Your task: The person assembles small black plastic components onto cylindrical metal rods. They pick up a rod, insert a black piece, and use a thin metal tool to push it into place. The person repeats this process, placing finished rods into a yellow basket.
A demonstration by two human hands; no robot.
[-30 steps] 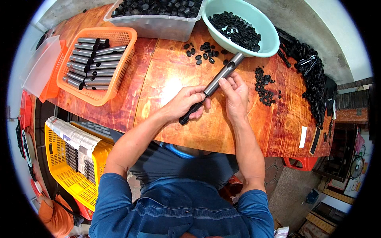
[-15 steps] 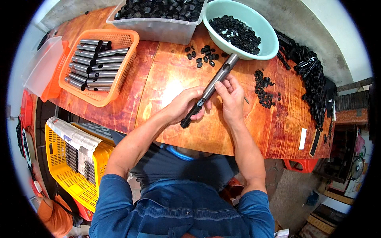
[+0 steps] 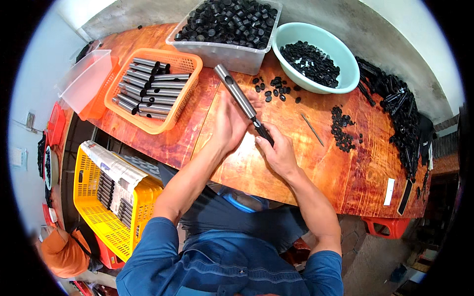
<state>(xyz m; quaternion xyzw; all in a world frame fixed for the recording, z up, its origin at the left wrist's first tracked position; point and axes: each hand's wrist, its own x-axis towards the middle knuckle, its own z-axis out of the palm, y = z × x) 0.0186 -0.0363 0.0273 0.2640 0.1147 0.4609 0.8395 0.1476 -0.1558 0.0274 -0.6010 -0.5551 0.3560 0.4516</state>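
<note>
A grey metal tube (image 3: 235, 92) with an oval hole near its far end slants up and to the left above the table. A black piece (image 3: 263, 132) sits at its near end, and my right hand (image 3: 279, 151) is closed around that piece. My left hand (image 3: 229, 121) lies along the left side of the tube, its fingers stretched and partly blurred, some of them behind the tube. Whether its palm touches the metal, I cannot tell.
An orange basket (image 3: 195, 93) holds similar tubes. Black caps fill a clear bin (image 3: 222, 53); small black parts lie in a pale green basin (image 3: 351, 74) and in piles on the wooden table (image 3: 197, 140). A thin metal rod (image 3: 312, 129) lies right. A yellow basket (image 3: 143, 217) stands lower left.
The tube has swung from pointing up-right to up-left. My right hand has gone from the tube's middle to its black end piece, and my left hand has let go of that end.
</note>
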